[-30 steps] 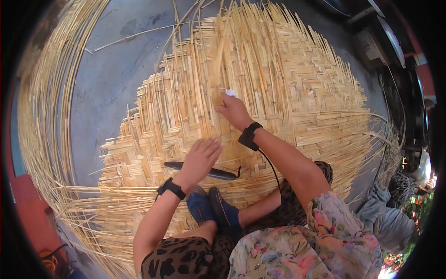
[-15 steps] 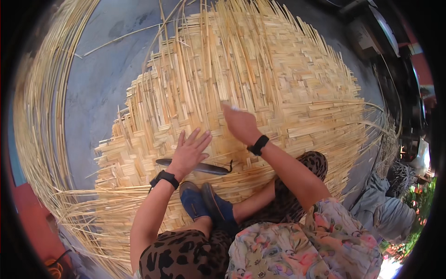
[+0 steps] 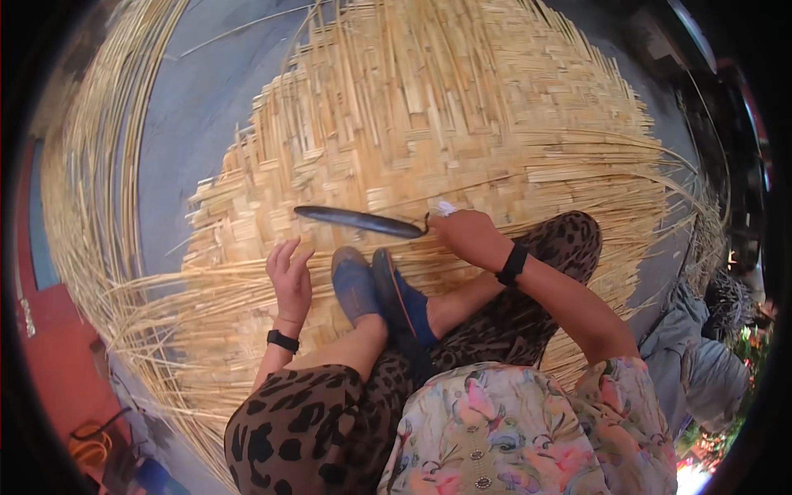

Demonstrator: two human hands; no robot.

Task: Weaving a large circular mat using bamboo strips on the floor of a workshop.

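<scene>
A large mat of woven pale split-cane strips spreads over the floor in front of me. On it lies a long, dark, tapered tool with a small curled loop at its right end. My right hand is closed just beside that loop, with something white at its fingertips. What its fingers hold, if anything, is hidden. To the left, my left hand is raised over the loose strips, fingers apart and holding nothing. Both wrists wear dark bands.
My blue shoes rest on the mat near the tool. A bundle of long loose canes curves along the left. Grey cloth lies at the right edge. An orange coiled cord sits at the lower left.
My left hand has moved left and back, away from the tool. My right hand has come nearer, to the tool's loop end. The view has shifted, and the tool appears higher up.
</scene>
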